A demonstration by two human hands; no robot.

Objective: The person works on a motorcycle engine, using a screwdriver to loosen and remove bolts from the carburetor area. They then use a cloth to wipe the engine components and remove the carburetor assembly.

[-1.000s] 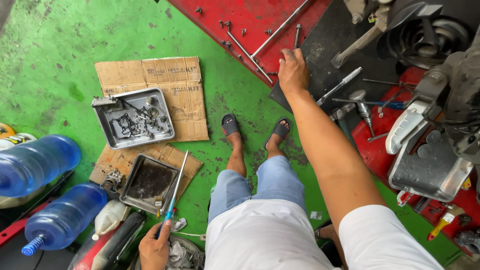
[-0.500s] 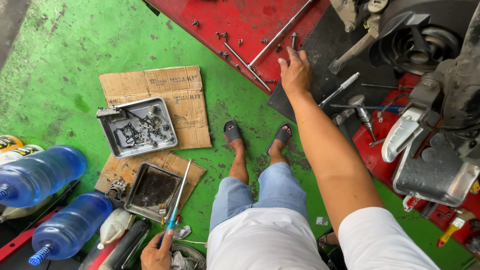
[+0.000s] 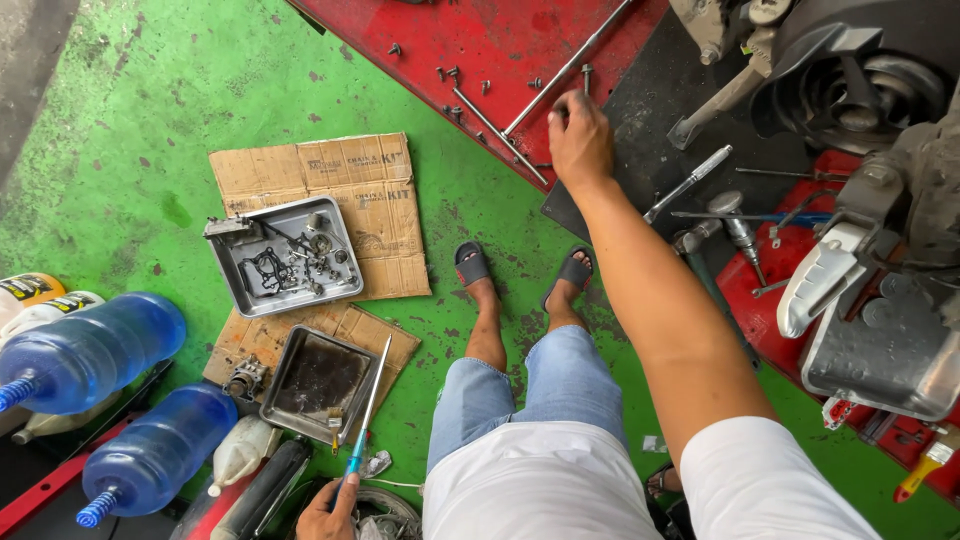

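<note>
Head view: right hand (image 3: 578, 140) reaches far, fingers curled over small bolts on the red metal platform (image 3: 500, 45), grip unclear; left hand (image 3: 330, 510), near, clasps a long blue-handled screwdriver (image 3: 366, 410) over the dark steel tray (image 3: 318, 382)

two blue water jugs (image 3: 95, 352) | metal tray of small parts (image 3: 283, 255) on cardboard (image 3: 340, 190) | empty dark tray (image 3: 318, 382) | green floor (image 3: 130, 120)
</note>
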